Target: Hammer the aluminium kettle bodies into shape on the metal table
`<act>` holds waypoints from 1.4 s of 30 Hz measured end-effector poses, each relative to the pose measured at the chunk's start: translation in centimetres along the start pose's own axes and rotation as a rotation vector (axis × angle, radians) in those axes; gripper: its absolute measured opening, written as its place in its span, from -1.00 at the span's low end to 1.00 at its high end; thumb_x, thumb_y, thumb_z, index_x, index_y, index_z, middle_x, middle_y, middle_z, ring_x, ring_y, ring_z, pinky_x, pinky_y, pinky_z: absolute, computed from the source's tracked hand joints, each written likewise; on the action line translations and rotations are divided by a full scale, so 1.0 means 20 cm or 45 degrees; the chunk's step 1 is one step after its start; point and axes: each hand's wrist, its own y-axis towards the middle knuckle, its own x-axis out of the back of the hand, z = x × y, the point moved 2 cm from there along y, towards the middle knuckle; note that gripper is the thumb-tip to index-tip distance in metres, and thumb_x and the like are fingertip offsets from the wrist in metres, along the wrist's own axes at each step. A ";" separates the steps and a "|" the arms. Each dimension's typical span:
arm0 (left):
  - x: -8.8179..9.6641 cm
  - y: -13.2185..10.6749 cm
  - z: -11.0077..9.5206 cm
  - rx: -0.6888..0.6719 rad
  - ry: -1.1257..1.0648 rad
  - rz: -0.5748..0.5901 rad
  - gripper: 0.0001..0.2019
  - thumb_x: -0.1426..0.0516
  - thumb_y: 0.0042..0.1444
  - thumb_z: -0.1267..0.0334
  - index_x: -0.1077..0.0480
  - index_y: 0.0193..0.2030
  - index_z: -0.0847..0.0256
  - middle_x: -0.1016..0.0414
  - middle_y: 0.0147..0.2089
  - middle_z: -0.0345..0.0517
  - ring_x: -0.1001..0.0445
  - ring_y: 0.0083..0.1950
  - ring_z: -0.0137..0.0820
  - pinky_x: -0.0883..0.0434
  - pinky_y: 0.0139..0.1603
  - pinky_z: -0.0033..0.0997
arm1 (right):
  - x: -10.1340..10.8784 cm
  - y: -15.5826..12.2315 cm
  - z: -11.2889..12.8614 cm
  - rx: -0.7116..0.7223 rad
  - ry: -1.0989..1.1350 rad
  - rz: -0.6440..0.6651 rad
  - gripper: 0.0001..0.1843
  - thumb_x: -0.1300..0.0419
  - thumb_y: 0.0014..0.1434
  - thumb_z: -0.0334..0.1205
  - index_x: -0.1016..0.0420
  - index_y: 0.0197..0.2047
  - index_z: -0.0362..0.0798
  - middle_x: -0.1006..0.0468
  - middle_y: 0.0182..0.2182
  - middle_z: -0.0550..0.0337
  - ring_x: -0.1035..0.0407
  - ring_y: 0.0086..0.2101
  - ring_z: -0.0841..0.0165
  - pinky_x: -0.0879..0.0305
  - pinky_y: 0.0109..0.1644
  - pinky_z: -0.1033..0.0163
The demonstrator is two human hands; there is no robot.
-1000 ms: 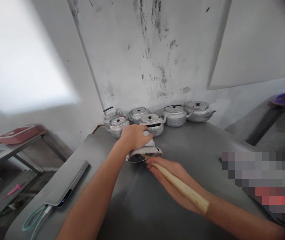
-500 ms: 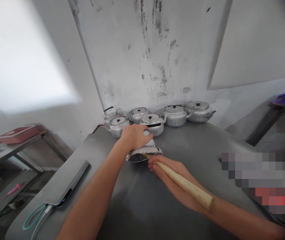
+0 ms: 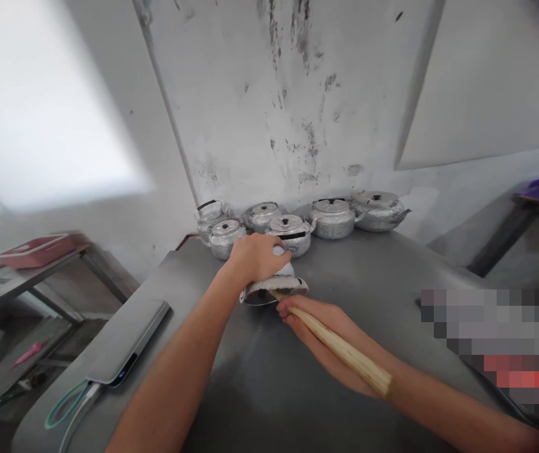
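Observation:
A silver metal vessel (image 3: 284, 269), which looks like a small teapot body, lies tipped on the grey table with its open mouth facing me. My left hand (image 3: 257, 255) is closed over its top and left side, hiding much of it. In my right hand (image 3: 310, 311), closed fingers grip a pale wooden stick (image 3: 349, 353). The stick's far end reaches into the vessel's mouth, where its tip is hidden. Its thick near end rests along my right forearm. Just behind my left hand stand two lidded teapots (image 3: 289, 225).
Several silver teapots (image 3: 333, 220) line the back of the table (image 3: 359, 277) against the stained wall. A power bank (image 3: 130, 343) with cables lies at the left. A side table holds a pink basket (image 3: 38, 250). A blurred-out patch (image 3: 496, 340) covers the right edge.
The near end of the wooden stick has shifted a little to the left, along with my right hand's grip. My left hand and the vessel stay in place.

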 end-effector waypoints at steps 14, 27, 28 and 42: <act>0.00 0.00 0.00 0.001 0.022 -0.016 -0.56 -0.04 0.26 -0.14 -0.58 0.07 -0.05 -0.65 0.01 -0.07 -0.56 0.04 0.00 -0.43 0.03 -0.11 | -0.01 0.01 0.00 0.030 -0.013 -0.014 -0.79 -0.03 0.42 -0.20 -0.50 -0.14 0.02 -0.62 -0.20 0.15 -0.52 -0.21 0.33 -0.41 -0.04 0.26; 0.00 0.00 0.00 0.000 -0.001 0.006 -0.56 -0.03 0.27 -0.14 -0.57 0.08 -0.04 -0.65 0.03 -0.08 -0.56 0.04 -0.03 -0.41 0.06 -0.12 | -0.01 0.00 -0.01 0.032 -0.049 0.000 -0.80 -0.04 0.41 -0.20 -0.49 -0.12 0.00 -0.61 -0.23 0.17 -0.51 -0.24 0.35 -0.41 -0.09 0.28; 0.00 0.00 0.00 -0.001 -0.002 0.003 -0.56 -0.02 0.27 -0.14 -0.57 0.08 -0.05 -0.65 0.03 -0.08 -0.56 0.04 -0.03 -0.41 0.06 -0.12 | -0.01 0.00 -0.01 0.036 -0.056 0.000 -0.80 -0.04 0.41 -0.20 -0.49 -0.13 0.00 -0.61 -0.24 0.17 -0.51 -0.25 0.34 -0.41 -0.08 0.28; 0.00 0.00 0.00 0.010 0.006 0.002 -0.54 -0.02 0.26 -0.16 -0.57 0.09 -0.05 -0.64 0.04 -0.07 -0.55 0.06 -0.03 -0.41 0.06 -0.14 | 0.02 -0.01 -0.03 -0.031 -0.009 0.031 -0.77 -0.01 0.46 -0.13 -0.47 -0.13 0.04 -0.55 -0.31 0.26 -0.41 -0.33 0.39 -0.34 -0.20 0.32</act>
